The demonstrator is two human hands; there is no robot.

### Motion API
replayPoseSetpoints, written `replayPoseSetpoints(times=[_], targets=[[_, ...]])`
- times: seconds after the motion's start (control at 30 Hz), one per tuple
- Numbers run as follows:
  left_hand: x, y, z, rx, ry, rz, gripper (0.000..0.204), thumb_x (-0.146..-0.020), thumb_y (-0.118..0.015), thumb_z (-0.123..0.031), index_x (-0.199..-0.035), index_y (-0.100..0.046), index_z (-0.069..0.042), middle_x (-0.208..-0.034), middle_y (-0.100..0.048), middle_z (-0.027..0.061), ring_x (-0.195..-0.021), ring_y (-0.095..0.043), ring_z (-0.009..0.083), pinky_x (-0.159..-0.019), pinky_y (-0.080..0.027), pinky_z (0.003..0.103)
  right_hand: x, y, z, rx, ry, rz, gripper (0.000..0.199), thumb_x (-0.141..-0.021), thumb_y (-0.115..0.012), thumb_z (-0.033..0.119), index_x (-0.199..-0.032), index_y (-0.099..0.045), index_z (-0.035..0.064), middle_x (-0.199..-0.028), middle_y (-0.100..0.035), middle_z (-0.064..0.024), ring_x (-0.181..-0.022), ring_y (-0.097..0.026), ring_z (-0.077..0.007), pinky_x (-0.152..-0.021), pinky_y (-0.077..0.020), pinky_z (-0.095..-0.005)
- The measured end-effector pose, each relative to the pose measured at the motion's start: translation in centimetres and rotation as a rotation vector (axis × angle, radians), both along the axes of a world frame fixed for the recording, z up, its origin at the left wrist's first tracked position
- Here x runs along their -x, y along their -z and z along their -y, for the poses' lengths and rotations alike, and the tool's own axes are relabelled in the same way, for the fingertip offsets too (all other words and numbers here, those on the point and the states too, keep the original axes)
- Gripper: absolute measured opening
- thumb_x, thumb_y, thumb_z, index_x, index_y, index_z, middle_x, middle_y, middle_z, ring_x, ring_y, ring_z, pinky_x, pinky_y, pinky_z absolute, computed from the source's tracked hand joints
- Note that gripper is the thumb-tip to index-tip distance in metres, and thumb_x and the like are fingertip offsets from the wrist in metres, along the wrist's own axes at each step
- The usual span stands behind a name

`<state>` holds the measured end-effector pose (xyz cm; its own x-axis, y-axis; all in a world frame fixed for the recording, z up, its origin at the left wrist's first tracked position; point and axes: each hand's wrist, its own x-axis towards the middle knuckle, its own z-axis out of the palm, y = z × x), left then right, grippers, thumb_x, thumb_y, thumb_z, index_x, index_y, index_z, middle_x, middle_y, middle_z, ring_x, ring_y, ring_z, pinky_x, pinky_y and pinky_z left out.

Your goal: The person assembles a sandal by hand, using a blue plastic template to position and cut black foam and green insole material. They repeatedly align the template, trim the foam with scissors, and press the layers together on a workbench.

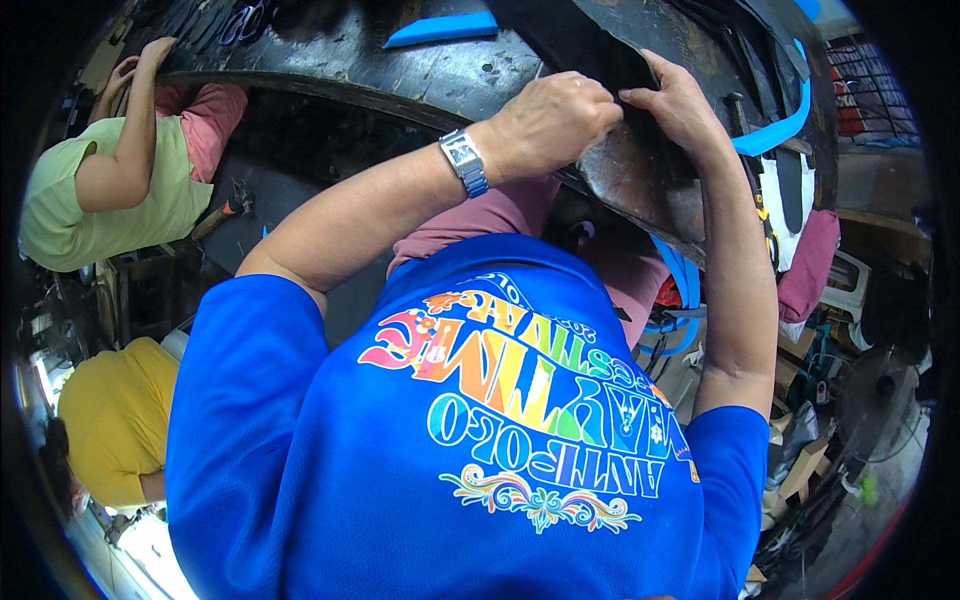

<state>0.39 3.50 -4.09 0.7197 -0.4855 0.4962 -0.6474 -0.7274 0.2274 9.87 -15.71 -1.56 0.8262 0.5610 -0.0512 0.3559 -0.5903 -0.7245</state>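
Observation:
A piece of black sheet material, like leather or cloth, stretches over the work table from the far edge to my hands. My left hand, with a metal watch on its wrist, is closed at the near left edge of this piece. What its curled fingers hold is hidden. Close by on the right, my right hand grips the black piece's edge, thumb pointing toward the left hand. Under both hands lies a worn, dark, shiny surface at the table's near edge.
Bright blue strips lie on the dark table, another at right. Scissors rest far left. A person in light green sits at left, another in yellow behind. A maroon pouch hangs at right near a fan.

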Motion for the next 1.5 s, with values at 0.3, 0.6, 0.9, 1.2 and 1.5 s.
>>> replayPoseSetpoints(times=[0.3, 0.6, 0.9, 1.2, 1.5], targets=[[0.3, 2.7, -0.5, 0.177, 0.017, 0.218, 0.026, -0.086, -0.072, -0.005, -0.112, -0.071, -0.003, -0.112, -0.069, 0.0125, -0.109, -0.067, 0.0291, -0.099, -0.054, 0.038, 0.7, -0.4, 0.0, -0.037, 0.034, -0.077, 0.042, -0.085, -0.071, 0.005, -0.127, -0.063, 0.0027, -0.105, -0.07, -0.0059, -0.095, -0.064, -0.0141, -0.091, -0.0509, -0.0311], [1.0, 2.1, -0.1, 0.089, -0.089, 0.175, 0.03, -0.089, -0.066, -0.006, -0.118, -0.068, -0.005, -0.116, -0.069, 0.0107, -0.112, -0.066, 0.0263, -0.107, -0.047, 0.038, 0.1, -0.7, -0.1, -0.008, 0.009, -0.117, 0.043, -0.084, -0.071, 0.011, -0.125, -0.064, 0.0029, -0.106, -0.073, -0.0145, -0.096, -0.069, -0.0228, -0.092, -0.0531, -0.0372], [0.4, 0.9, -1.3, -0.122, -0.076, 0.139, 0.035, -0.089, -0.062, -0.007, -0.123, -0.067, -0.004, -0.12, -0.067, 0.0101, -0.112, -0.065, 0.0235, -0.107, -0.044, 0.039, 0.1, -0.6, -0.3, 0.068, -0.021, 0.013, 0.045, -0.083, -0.072, 0.012, -0.125, -0.063, 0.0007, -0.104, -0.072, -0.0208, -0.097, -0.07, -0.0294, -0.092, -0.0531, -0.0391], [0.9, -1.5, -1.6, -0.267, -0.08, 0.002, 0.037, -0.087, -0.065, -0.011, -0.124, -0.067, -0.003, -0.122, -0.065, 0.0102, -0.114, -0.063, 0.0245, -0.103, -0.047, 0.036, 1.8, -1.9, -1.1, 0.051, 0.006, 0.057, 0.045, -0.082, -0.075, 0.013, -0.123, -0.065, -0.0005, -0.098, -0.073, -0.0191, -0.089, -0.071, -0.0261, -0.084, -0.0559, -0.0393], [-0.4, 0.2, -2.4, 0.009, 0.053, 0.024, 0.028, -0.091, -0.068, -0.01, -0.118, -0.069, -0.004, -0.117, -0.065, 0.0113, -0.111, -0.064, 0.027, -0.099, -0.051, 0.038, 1.9, -2.1, -1.0, 0.063, -0.018, 0.032, 0.043, -0.081, -0.074, 0.012, -0.122, -0.066, -0.0004, -0.097, -0.074, -0.0173, -0.089, -0.072, -0.0221, -0.083, -0.0565, -0.0366]])
